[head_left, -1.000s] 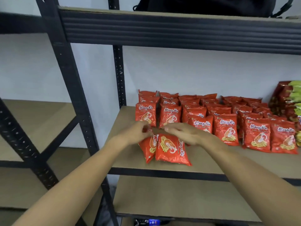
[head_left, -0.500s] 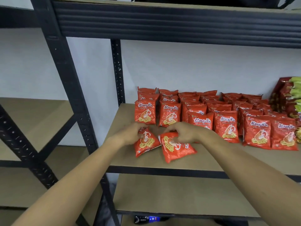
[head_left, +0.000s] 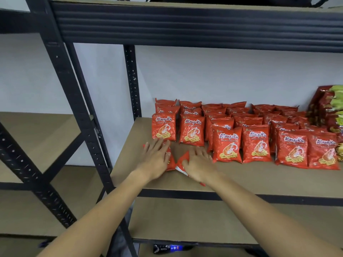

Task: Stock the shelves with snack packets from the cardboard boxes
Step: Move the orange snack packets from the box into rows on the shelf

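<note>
Rows of red prawn-cracker packets stand upright on the middle shelf board. In front of the leftmost rows, two more red packets lie on the board under my hands. My left hand rests flat on the left packet, fingers straight. My right hand lies with spread fingers on the right packet. Both packets are mostly hidden by my hands. No cardboard box is in view.
Green-and-red packets are stacked at the far right of the same shelf. Black metal uprights and a dark beam frame the unit. A second rack with bare boards stands to the left. Another board lies below.
My hands went from gripping the two packets at the shelf's front to lying flat over them, and both packets slid back toward the standing rows.
</note>
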